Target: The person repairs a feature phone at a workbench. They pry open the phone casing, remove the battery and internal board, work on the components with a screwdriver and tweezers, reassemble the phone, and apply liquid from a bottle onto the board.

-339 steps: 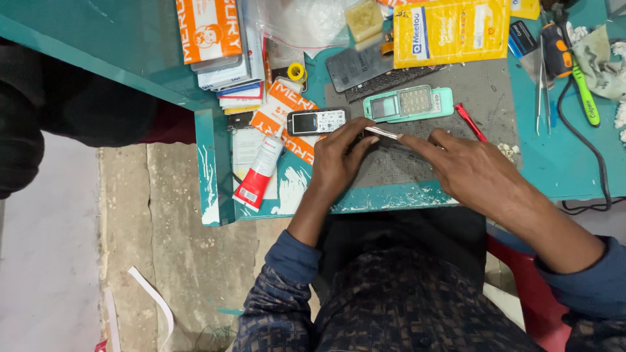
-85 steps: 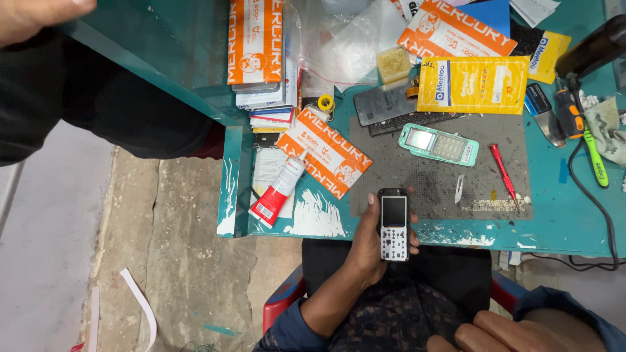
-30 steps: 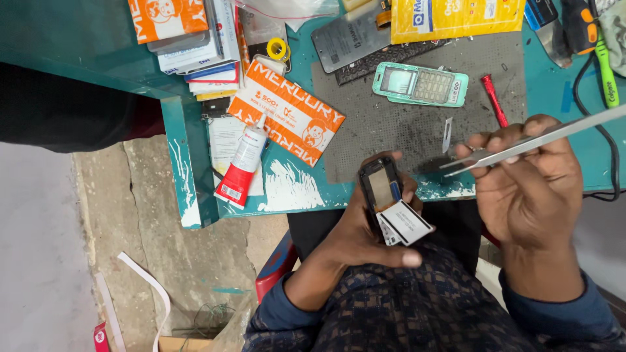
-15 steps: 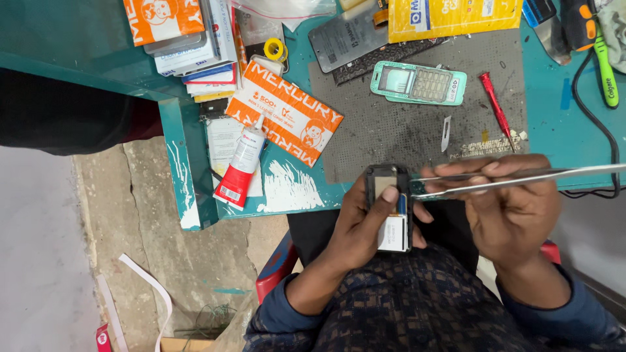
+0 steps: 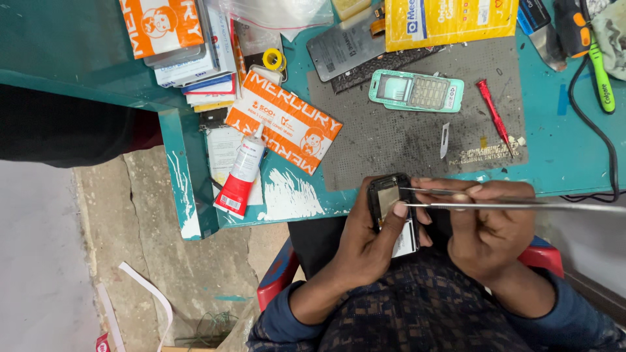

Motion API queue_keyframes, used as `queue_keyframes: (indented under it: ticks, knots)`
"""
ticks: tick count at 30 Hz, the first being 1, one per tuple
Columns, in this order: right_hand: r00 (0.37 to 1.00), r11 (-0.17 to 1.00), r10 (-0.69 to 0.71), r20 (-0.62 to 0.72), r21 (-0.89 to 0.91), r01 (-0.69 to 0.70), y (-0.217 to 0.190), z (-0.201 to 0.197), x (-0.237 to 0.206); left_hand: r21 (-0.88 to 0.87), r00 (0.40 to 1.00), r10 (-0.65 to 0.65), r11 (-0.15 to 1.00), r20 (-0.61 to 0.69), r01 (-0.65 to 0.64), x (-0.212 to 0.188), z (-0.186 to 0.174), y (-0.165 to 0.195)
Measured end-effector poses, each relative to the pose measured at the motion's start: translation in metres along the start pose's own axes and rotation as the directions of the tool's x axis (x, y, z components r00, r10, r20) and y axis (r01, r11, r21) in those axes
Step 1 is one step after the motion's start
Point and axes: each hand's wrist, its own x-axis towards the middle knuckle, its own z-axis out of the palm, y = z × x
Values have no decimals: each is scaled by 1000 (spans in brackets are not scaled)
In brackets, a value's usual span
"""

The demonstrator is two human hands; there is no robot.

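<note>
Below the near edge of the teal workbench point(image 5: 561, 163), head view: left hand point(image 5: 365, 244) is closed around a small black opened handset point(image 5: 390, 207), held over the lap, thumb laid across its open back. Right hand point(image 5: 486, 228) is pinched shut on long steel tweezers point(image 5: 521, 203), tips reaching into the handset's upper cavity; what they touch is too small to tell, possibly a gold-coloured part.

Risk, as judged: the handset is braced only by the palm, off the bench, so a slip of the tips could scratch the exposed inside, and any part released would likely fall to the lap or floor.

Packaging: orange-and-white flat packet point(image 5: 284, 121) lies askew beside the grey work mat point(image 5: 404, 143); a like orange packet point(image 5: 160, 26) tops a stack at far left; yellow rectangular packet point(image 5: 450, 19) along the top edge; red-and-white glue tube point(image 5: 240, 175) near the bench's left end. Mint-green phone front shell point(image 5: 416, 91) lies on the mat.
</note>
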Motion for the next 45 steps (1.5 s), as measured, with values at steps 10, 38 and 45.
queue_keyframes:
  ticks: [10,38,45]
  knots:
    - [996,967,60,-61,249,-43,4,6,-5,208,997,80,975,9,-80,2,2,6]
    - [971,984,-159,181,109,140,-8,-29,26,80,990,-98,993,102,90,-4,2,14]
    - [939,972,10,343,216,-89,-7,-51,48,244,981,-136,965,139,99,-3,0,27]
